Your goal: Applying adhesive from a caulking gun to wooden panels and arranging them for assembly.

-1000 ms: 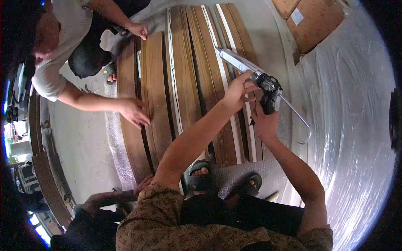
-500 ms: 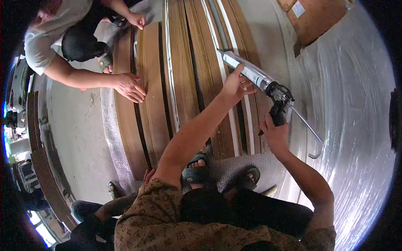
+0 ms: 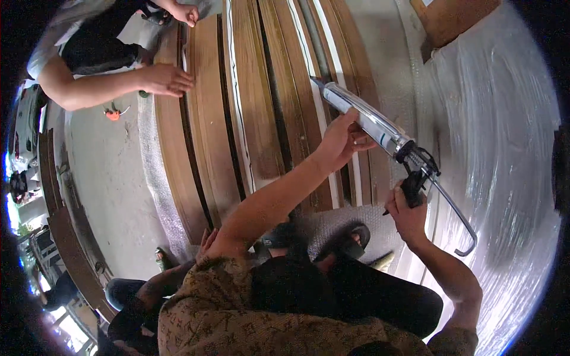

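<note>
A caulking gun (image 3: 371, 123) with a silver barrel, a white tube and a black handle slants across the far ends of several long wood-grain boards (image 3: 255, 118). My left hand (image 3: 344, 141) supports its barrel from beneath, thumb along the side. Wrapped round the handle, my right hand (image 3: 409, 216) is closed near the trigger. The dark nozzle tip (image 3: 317, 79) is over or against a white strip (image 3: 306, 50) running along the boards; contact cannot be made out. The gun's hooked metal rod (image 3: 454, 207) sticks out toward the lower right.
At upper left, a co-worker's hand (image 3: 166, 80) touches the leftmost boards. Another person's fingers (image 3: 208, 238) show by my left elbow. Bubble wrap (image 3: 155, 184) lies under the boards. Plastic-wrapped goods (image 3: 499, 142) and a cardboard box (image 3: 460, 21) stand right; a small orange object (image 3: 113, 113) lies on the floor.
Both my hands and the caulking gun have shifted a little right and nearer to me in the view. The co-worker's arms appear farther up and left, and the orange object has come into sight.
</note>
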{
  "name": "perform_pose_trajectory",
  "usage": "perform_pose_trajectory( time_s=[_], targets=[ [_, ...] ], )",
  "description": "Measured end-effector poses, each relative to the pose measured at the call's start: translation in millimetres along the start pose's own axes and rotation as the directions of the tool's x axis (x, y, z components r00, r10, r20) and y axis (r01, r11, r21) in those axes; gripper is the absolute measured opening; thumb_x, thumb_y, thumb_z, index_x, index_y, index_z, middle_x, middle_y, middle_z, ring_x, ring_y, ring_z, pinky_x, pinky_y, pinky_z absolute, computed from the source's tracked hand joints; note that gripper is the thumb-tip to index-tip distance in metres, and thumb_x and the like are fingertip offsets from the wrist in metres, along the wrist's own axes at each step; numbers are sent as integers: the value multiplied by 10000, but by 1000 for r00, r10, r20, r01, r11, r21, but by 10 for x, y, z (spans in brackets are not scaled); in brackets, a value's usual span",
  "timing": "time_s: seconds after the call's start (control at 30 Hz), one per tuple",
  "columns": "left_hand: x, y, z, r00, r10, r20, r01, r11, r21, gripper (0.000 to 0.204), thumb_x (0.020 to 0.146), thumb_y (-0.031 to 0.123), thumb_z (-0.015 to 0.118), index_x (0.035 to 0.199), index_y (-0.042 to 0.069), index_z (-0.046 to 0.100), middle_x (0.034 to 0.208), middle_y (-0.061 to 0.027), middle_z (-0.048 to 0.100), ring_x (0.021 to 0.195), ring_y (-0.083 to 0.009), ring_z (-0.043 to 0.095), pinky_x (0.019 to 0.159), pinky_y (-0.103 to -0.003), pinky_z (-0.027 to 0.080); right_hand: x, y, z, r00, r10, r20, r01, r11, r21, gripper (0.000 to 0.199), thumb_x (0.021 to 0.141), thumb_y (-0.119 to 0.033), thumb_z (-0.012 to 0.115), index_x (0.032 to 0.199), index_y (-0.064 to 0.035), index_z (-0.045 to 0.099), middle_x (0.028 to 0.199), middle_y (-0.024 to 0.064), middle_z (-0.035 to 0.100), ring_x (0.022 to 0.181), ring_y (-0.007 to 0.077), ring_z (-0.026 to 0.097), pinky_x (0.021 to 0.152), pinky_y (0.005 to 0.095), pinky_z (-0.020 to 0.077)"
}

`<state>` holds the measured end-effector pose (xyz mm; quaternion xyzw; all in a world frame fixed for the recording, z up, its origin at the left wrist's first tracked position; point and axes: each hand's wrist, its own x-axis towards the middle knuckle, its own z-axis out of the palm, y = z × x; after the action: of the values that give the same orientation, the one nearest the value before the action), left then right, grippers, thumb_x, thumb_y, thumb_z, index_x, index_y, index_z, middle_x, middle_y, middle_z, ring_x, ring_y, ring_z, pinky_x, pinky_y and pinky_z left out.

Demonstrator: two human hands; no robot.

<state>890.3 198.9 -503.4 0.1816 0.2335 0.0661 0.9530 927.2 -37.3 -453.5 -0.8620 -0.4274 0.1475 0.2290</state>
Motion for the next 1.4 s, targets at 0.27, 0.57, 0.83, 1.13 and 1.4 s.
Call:
perform_pose_trajectory(
  time_s=[0.27,0.57,0.83,1.13,1.4],
  targets=[
    [-324,-273,91,996,-68,-60,63,995,-75,367,928,377,427,1153,91,477,1095,-80,566,1034,-236,544,932,-535,413,-154,-398,-290,609,613,504,-562,-115,819,89,881,-97,522,914,-26,478,659,20,510,577,89,506,524,231,424],
    [-647,-520,175,992,-83,-90,67,984,-165,361,921,378,464,1137,92,420,1026,-80,563,962,-218,584,882,-465,453,-766,-371,-399,885,413,214,-464,809,360,129,877,-44,494,996,-25,448,702,33,511,623,100,504,545,236,421],
    [-1022,-753,318,986,-159,-44,143,955,-262,351,918,357,473,1139,86,432,1060,-75,553,990,-223,568,902,-520,427,-1367,-443,-690,751,517,410,-515,848,-126,350,716,62,588,1032,-23,463,801,38,515,703,140,534,625,298,432],
    [-1429,-1122,209,967,-245,-70,208,918,-337,303,915,333,483,1104,97,469,1049,-78,591,985,-236,588,902,-550,417,-1646,-788,-630,429,680,594,-766,-74,638,118,858,-41,542,928,-95,463,710,3,505,634,71,471,413,196,333],
    [-1706,-1337,370,935,-325,-139,238,870,-432,347,938,371,416,1114,77,471,1039,-94,573,975,-252,580,907,-485,447,-2094,-813,-679,548,677,491,-803,262,535,64,895,-53,505,942,-85,477,703,10,494,578,52,425,405,187,313]
  ],
)
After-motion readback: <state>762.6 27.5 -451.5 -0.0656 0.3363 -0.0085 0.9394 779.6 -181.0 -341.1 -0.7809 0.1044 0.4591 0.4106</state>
